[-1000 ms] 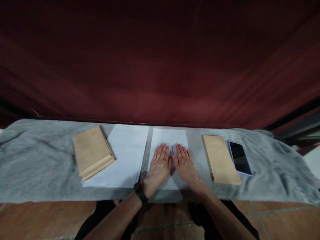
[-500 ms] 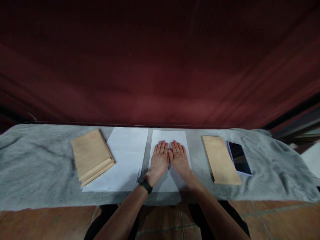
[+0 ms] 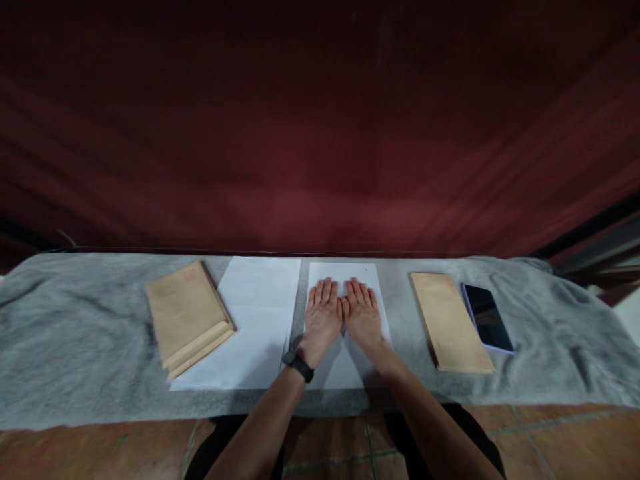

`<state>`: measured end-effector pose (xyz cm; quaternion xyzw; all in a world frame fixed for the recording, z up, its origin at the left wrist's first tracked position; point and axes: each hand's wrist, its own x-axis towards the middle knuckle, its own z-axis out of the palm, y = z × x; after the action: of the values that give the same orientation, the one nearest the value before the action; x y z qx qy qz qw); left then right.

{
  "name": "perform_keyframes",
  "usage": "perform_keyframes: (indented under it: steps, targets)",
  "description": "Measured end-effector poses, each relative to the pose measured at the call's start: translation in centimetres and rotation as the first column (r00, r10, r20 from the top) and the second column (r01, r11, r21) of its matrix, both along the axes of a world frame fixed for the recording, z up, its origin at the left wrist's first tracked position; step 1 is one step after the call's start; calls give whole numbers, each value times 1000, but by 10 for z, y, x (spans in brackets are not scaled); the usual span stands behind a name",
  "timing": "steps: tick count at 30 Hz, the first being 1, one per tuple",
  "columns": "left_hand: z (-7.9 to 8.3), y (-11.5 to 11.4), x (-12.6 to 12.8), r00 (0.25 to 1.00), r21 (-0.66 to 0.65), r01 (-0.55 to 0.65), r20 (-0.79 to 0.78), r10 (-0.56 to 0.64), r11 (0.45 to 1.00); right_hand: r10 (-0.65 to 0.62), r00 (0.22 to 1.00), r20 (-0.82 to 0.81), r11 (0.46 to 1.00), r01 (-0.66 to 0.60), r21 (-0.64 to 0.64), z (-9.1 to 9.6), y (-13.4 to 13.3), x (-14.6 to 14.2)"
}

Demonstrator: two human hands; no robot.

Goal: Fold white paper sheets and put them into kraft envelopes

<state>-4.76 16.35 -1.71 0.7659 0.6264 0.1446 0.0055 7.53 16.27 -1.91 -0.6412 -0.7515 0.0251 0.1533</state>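
Observation:
A white sheet of paper (image 3: 336,373) lies lengthwise before me on the grey cloth. My left hand (image 3: 323,317) rests flat on it, palm down, fingers stretched out. Beside it my right hand (image 3: 363,315) presses flat on the same sheet, its fingers extended too. The thumbs meet or nearly meet in the middle. Whatever is under the palms is hidden. Left of this sheet is a wider stack of white paper (image 3: 257,300), partly covered by a pile of brown envelopes (image 3: 187,310).
Grey cloth (image 3: 90,333) covers the long surface. To the right lie more brown envelopes (image 3: 450,323) and a phone (image 3: 487,319) with a purple edge. A dark red panel (image 3: 320,167) rises behind. Tiled floor (image 3: 330,447) shows below the front edge.
The whole view has shifted slightly, so everything sits a little farther right. Both hands stay flat on the sheet, with the palms slightly nearer me and the fingers a bit more spread.

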Motion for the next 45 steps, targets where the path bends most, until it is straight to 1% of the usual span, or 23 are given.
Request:
perform_keyframes:
  steps: [7, 14, 23, 31, 45]
  targets:
    - [0, 1, -1, 998, 7, -56, -12, 56, 998, -7, 1000, -5, 999, 7, 38, -4, 1, 5]
    - [0, 0, -4, 993, 19, -110, -32, 111, 994, -40, 999, 8, 996, 40, 79, -10, 2, 15]
    - [-11, 0, -10, 994, 119, -111, 15, 110, 987, -84, 996, 38, 991, 80, 108, -11, 2, 27]
    - [-6, -3, -11, 993, 63, -112, -31, 114, 992, -95, 995, 32, 988, 90, 130, -14, 0, 34]
    - [-6, -5, -16, 994, 77, -107, -16, 108, 991, -110, 992, 67, 989, 103, 105, -15, -2, 46]
